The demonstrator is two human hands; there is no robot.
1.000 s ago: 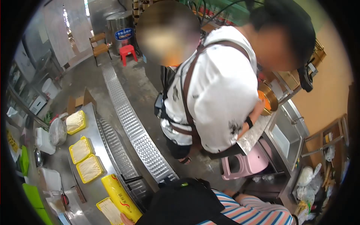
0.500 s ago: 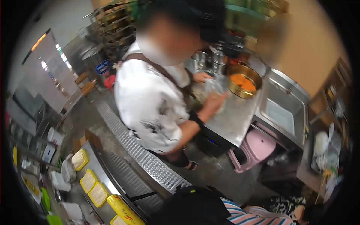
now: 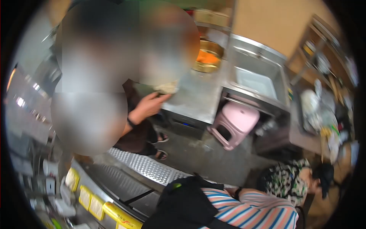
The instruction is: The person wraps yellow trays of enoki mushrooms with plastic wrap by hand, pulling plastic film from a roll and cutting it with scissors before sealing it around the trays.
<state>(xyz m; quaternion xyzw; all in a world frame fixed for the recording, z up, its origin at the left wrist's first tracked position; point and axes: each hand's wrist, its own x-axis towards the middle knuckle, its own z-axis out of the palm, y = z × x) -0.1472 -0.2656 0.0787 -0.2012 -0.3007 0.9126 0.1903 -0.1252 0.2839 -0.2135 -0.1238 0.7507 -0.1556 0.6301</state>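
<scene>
Neither my left hand nor my right hand can be made out. At the bottom of the head view are a striped sleeve (image 3: pixel 248 208) and black cloth (image 3: pixel 187 206), with a dark band beside the sleeve; no fingers show there. Across the aisle, a co-worker's hand (image 3: pixel 148 105) with a black wristband is at a pale, crumbly-looking heap (image 3: pixel 166 88) on the steel counter (image 3: pixel 196 101). What that hand holds is unclear. A gold-coloured pot (image 3: pixel 207 68) with orange pieces (image 3: pixel 207 57) stands behind it on the counter.
A pink stool (image 3: pixel 240 116) stands under the steel sink (image 3: pixel 255 61). Yellow trays (image 3: pixel 91 202) of pale food line the lower-left counter. Another person in a patterned top (image 3: pixel 284 179) is at lower right, below a cluttered side table (image 3: pixel 305 139). A ridged metal strip (image 3: pixel 145 164) crosses the floor.
The view has swung right, so the co-worker, counter and pot sit further left. More of the striped sleeve and the person in the patterned top now shows.
</scene>
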